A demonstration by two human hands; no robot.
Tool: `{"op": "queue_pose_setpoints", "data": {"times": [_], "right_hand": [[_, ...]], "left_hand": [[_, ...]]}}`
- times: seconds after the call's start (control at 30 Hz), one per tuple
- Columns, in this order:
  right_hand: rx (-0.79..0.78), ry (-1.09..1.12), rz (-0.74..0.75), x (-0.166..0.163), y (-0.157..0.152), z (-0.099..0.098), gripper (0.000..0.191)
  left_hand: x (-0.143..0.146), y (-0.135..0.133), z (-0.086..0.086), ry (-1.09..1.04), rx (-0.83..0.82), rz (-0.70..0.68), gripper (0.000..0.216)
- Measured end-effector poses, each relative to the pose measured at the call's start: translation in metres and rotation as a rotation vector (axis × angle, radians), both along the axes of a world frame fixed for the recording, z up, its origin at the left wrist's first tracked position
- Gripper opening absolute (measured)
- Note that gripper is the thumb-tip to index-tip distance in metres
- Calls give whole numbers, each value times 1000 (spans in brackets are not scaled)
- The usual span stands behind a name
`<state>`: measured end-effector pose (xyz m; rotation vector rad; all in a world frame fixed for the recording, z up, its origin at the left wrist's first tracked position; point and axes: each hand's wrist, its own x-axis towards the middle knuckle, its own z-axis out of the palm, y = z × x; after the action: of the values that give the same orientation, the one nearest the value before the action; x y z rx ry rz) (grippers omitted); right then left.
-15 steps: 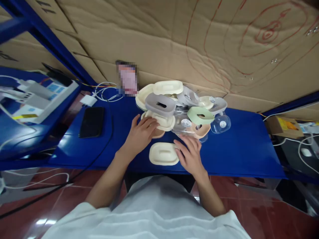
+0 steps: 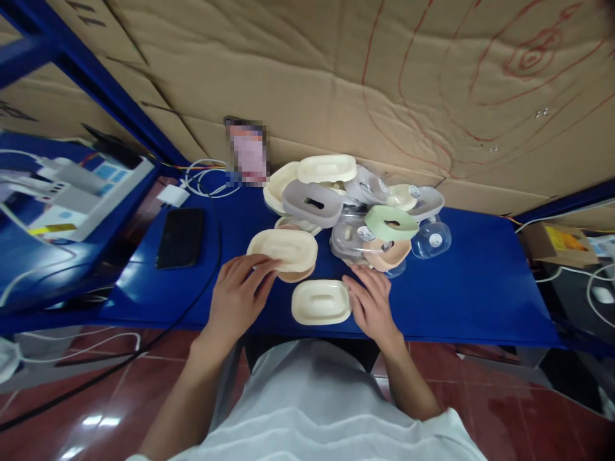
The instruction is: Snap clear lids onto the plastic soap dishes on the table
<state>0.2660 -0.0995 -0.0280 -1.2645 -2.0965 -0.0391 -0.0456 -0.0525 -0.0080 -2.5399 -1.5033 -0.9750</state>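
My left hand [image 2: 239,296] pinches the near left edge of a cream oval plastic piece [image 2: 282,251], raised over a tan piece [image 2: 296,275] that is mostly covered. Flat on the blue table, nearer me, lies another cream oval piece [image 2: 321,302] with a long raised bump in its middle. At its right edge rests my right hand [image 2: 373,301], fingers bent and apart, thumb touching the rim. Behind both hands is a heap with a grey slotted piece [image 2: 312,203], a green slotted piece [image 2: 391,222], an orange piece [image 2: 387,255] and clear plastic covers [image 2: 431,241].
A black phone [image 2: 179,237] lies on the blue table [image 2: 471,282] at left, near a white charger [image 2: 173,195] and a black cable [image 2: 219,237]. A blurred-out phone-like object [image 2: 248,152] leans on the cardboard wall [image 2: 298,70]. A small box [image 2: 557,243] stands far right.
My left hand has drawn the cream piece off the heap, toward me and to the left. My right hand stays by the near cream piece. The view has shifted slightly.
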Motion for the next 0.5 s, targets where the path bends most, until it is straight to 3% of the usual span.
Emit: {"op": "queue_pose_setpoints", "data": {"times": [0.17,0.23,0.37,0.5], "right_hand": [[110,14,-254,31,10,16,54],[136,38,-237,22,12,26,54],[-81,-124,116,-51,21,27,49],[-260,-318,174,-118,49,9,49]], "left_hand": [[-7,3,-11,-78,40,241,22],[-9,7,-13,-119,31,308,24],[-10,14,-14,-205,-3,365,25],[-9,11,-11,-284,-18,404,23]]}}
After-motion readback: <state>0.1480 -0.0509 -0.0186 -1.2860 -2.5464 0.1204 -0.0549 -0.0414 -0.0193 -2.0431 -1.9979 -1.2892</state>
